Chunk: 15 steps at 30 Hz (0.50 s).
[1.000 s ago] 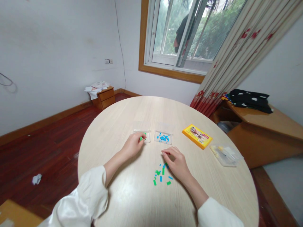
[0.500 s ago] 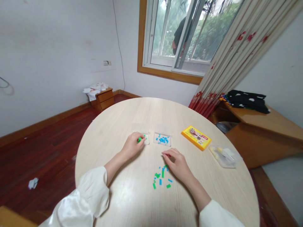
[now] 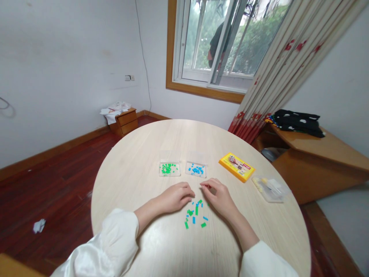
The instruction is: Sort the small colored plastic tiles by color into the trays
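Observation:
My left hand point(image 3: 177, 197) hovers at the upper left of a loose scatter of small green and blue building bricks; its fingers curve down with a slight gap to the thumb, and no brick shows in it. To the right of the scatter is my right hand point(image 3: 219, 196), thumb and forefinger brought together in a pinch. Whatever may be between those fingertips is too small to make out. Among the scatter lie a green brick point(image 3: 196, 210) and a blue brick point(image 3: 194, 220). Beyond the hands stand a clear box of green bricks point(image 3: 169, 174) and a clear box of blue bricks point(image 3: 196, 175).
On the table's right lie a yellow picture box point(image 3: 236, 167) and a clear container point(image 3: 269, 188) with pale yellow pieces. The round table point(image 3: 121, 169) fills the foreground. Past its right edge stands a wooden desk point(image 3: 325, 154) with dark patterned cloth point(image 3: 298, 122).
My left hand has come back from the box of green bricks to the scatter, uncovering that box. My right hand stays in nearly the same place. The view has shifted slightly.

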Motion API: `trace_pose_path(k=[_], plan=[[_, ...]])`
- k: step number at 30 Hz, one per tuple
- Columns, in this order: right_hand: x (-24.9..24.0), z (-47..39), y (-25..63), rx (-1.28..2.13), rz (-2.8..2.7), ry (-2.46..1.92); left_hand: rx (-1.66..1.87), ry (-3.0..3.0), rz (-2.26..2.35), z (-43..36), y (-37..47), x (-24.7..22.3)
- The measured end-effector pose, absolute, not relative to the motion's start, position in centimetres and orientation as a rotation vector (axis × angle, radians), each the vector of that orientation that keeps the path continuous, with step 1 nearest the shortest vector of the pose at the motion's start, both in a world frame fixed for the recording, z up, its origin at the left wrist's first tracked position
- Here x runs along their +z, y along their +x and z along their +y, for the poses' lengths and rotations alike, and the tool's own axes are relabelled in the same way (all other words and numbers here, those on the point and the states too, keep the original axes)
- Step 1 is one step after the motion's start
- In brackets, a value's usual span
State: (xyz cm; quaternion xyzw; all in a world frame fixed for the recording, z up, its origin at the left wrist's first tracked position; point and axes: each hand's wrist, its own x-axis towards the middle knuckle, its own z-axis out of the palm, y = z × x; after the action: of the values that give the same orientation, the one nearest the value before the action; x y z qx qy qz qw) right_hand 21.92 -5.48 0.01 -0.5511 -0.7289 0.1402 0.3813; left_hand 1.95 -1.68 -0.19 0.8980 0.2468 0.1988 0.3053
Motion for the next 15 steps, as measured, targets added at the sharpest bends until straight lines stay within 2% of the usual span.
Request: trace_pose_path(k=[15], plan=[[-0.28, -5.45, 21.88, 0.314, -1.882, -1.386, 0.445, 2.454, 0.572, -2.01, 3.00, -0.39]])
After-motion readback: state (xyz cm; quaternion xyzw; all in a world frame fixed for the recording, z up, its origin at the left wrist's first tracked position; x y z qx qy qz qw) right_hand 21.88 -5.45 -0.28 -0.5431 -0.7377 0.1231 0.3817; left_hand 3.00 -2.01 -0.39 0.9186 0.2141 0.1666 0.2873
